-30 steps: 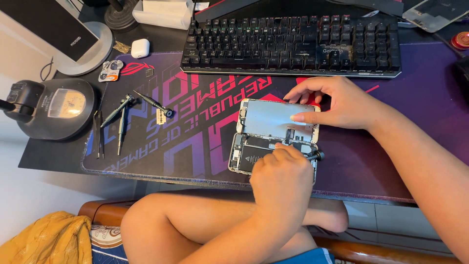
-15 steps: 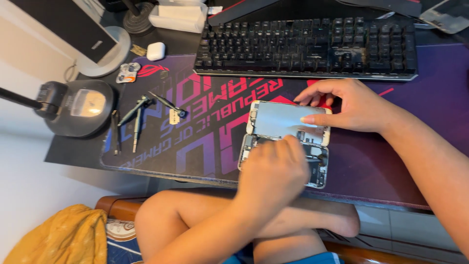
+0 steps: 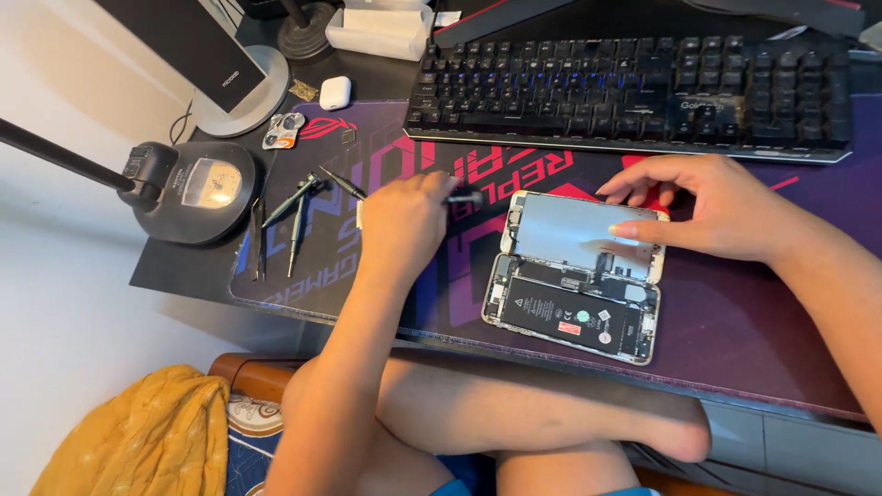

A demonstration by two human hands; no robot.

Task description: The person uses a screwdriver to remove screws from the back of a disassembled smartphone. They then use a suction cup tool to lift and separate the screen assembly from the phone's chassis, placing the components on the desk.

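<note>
Showing an opened phone (image 3: 571, 310) lying flat on the counter mat (image 3: 735, 331), just right of the left hand (image 3: 404, 225), whose grip pinches a small dark screwdriver (image 3: 464, 197). Beyond the phone body, the right hand (image 3: 712, 207) has its fingers spread on the hinged-open screen (image 3: 583, 231). A slip there could strain the cables joining the halves.

desk (image 3: 184, 271) | desk mat (image 3: 735, 321) (purple) | keyboard (image 3: 634, 92) | opened phone (image 3: 574, 276) | lamp base (image 3: 188, 188)
</note>
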